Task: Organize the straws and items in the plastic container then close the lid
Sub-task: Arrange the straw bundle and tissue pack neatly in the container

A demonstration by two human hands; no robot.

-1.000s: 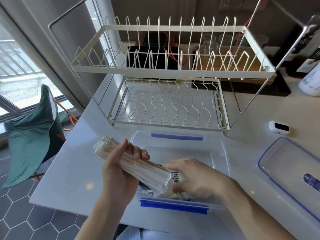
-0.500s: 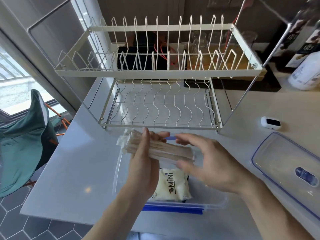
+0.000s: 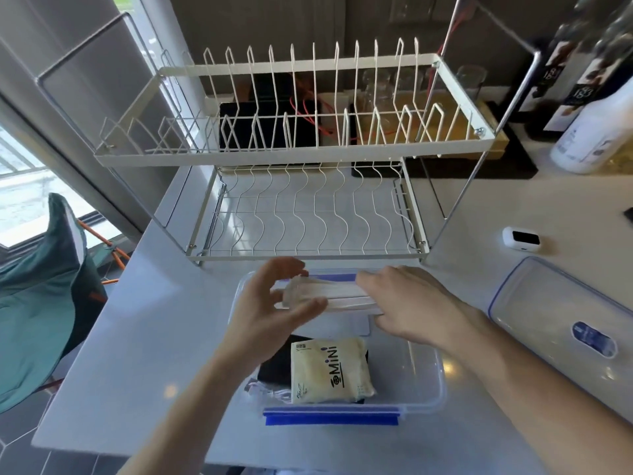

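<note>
Where the counter point(image 3: 144, 337) runs out on the left, a green chair point(image 3: 34, 303) and tiled floor lie below its edge; its near edge crosses just under the box point(image 3: 430, 399). A two-tier rack point(image 3: 308, 159) stands just behind the box, its lower front bar close to the box's far rim, so room at the back is tight. To the right, the lid point(image 3: 555, 323) lies flat on the counter, apart from the box, with a bare strip of counter between them. A small white device point(image 3: 520, 238) sits beyond the lid, and a white bottle point(image 3: 596, 132) stands far right, well clear.

Both hands hold a wrapped straw bundle point(image 3: 329, 296) lying crosswise over the far end of the box, roughly parallel to the far rim. The left hand point(image 3: 270, 313) is loosely curled around the bundle's left end, thumb under and in front, fingers spread above, not squeezed tight. The right hand point(image 3: 407, 306) covers the bundle's right end from above, fingers closed over it. Whether the bundle touches the box floor cannot be told.

Nearer the body, a pale packet marked "MiNi" point(image 3: 329, 371) lies inside the box on top of a black item point(image 3: 274, 361), close to the near wall with its blue latch point(image 3: 330, 418). Floor space right of the packet is bare.
</note>
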